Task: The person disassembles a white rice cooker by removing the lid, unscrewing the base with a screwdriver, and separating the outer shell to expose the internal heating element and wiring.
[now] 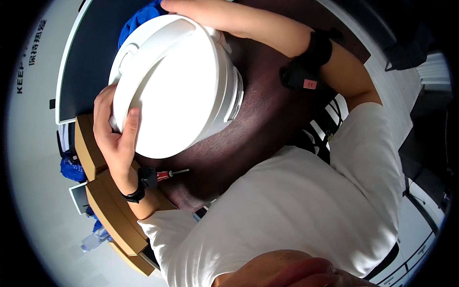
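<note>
A large white round container (pixel 181 105) with a broad flat face and a curved band or handle across one side is tilted over the dark brown tabletop. My left hand (pixel 113 126) grips its left edge, the thumb lying on the face and the fingers round the outside. At the far edge, my right hand (pixel 193 9) lies against the rim, its fingers partly cut off by the picture's border. Blue cloth (pixel 138 21) shows behind the container, close to that hand. A screwdriver (pixel 165 175) with a red handle lies beside my left wrist. Glare hides detail on the white face.
The dark brown table (pixel 258 119) reaches close to my body. A large dark screen (pixel 88 62) stands at the left, with cardboard boxes (pixel 112 210) below it. A clear plastic bottle (pixel 95 239) is past the boxes. Black cables (pixel 337 112) hang near my right elbow.
</note>
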Motion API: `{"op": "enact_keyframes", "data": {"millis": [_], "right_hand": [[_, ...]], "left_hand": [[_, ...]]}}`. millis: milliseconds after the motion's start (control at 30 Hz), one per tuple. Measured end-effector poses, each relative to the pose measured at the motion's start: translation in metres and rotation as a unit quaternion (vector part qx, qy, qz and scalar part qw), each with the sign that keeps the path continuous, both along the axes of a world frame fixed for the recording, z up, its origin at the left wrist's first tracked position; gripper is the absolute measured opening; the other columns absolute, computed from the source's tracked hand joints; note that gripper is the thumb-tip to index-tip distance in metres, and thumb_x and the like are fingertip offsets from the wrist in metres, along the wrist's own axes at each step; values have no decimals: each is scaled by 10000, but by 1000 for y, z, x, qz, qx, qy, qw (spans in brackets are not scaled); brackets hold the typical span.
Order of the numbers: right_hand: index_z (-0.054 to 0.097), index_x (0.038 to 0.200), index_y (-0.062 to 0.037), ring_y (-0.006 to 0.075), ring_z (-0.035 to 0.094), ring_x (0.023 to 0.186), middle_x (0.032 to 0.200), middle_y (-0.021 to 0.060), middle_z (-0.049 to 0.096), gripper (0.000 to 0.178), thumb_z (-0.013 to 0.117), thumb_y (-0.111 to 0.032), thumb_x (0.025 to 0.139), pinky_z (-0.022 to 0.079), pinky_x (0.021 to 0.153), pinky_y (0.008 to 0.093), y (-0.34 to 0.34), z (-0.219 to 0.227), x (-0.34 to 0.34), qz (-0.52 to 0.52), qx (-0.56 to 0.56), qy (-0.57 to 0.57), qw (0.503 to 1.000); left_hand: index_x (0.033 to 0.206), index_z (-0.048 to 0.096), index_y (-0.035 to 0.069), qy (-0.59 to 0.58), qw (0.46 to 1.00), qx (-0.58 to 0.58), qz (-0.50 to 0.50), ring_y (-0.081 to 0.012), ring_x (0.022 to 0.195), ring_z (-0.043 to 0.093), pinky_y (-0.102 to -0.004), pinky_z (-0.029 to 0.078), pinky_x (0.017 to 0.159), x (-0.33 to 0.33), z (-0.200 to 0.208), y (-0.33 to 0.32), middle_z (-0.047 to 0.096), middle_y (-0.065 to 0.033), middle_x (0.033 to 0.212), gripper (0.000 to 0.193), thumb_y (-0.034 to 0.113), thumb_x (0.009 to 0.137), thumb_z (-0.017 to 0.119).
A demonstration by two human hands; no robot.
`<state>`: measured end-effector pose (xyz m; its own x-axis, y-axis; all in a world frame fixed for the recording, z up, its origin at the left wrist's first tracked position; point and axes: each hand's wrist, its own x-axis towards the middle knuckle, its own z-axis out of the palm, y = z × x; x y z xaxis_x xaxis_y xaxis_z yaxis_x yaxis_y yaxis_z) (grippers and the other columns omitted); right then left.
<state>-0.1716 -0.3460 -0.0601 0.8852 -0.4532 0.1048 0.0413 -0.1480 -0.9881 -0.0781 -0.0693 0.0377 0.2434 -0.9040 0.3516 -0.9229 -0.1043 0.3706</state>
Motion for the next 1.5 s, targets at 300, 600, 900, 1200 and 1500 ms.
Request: {"op": "enact_keyframes", "data": {"millis": [300, 600, 900, 1200, 1500], "right_hand": [[672, 922, -104, 203, 658, 932, 932, 127, 649, 682, 305, -667, 1035, 502, 920, 361, 19, -2, -28, 75, 114, -173, 975], [625, 992, -102, 141, 593, 838, 908, 78, 619, 748, 217, -727, 1026, 497, 845, 323, 19, -14, -3, 110, 178, -180, 961], [618, 1006, -99, 133, 592, 811, 882, 73, 617, 753, 201, -725, 1028, 502, 798, 311, 20, -6, -16, 116, 162, -174, 965], [626, 1268, -35, 86, 594, 773, 901, 51, 663, 815, 249, -719, 1037, 488, 690, 258, 20, 4, -35, 121, 180, -149, 965], [606, 1266, -46, 62, 541, 703, 875, 26, 621, 829, 227, -744, 1027, 439, 572, 223, 24, 2, -28, 118, 177, -147, 966]], "left_hand": [[1450, 563, -5, 24, 999, -14, 26, -228, 1196, 623, -343, 449, 1047, 12, 1, 5, 653, -145, 1372, 510, 54, 949, 637], [1412, 578, -56, 24, 997, -26, 70, -198, 1085, 638, -299, 475, 972, 15, 7, 14, 673, -150, 1240, 487, 27, 937, 646], [1388, 599, -60, -36, 999, -21, 14, -183, 918, 577, -295, 445, 829, 27, 15, 15, 667, -129, 1083, 485, 13, 912, 659], [1372, 628, -32, -18, 998, -21, 52, -179, 960, 596, -289, 454, 882, 32, 20, 20, 689, -119, 1085, 477, 7, 900, 676], [1435, 558, -38, 46, 988, -88, 118, -135, 943, 644, -276, 522, 887, 17, 28, 24, 705, -80, 1118, 470, -11, 968, 603]]}}
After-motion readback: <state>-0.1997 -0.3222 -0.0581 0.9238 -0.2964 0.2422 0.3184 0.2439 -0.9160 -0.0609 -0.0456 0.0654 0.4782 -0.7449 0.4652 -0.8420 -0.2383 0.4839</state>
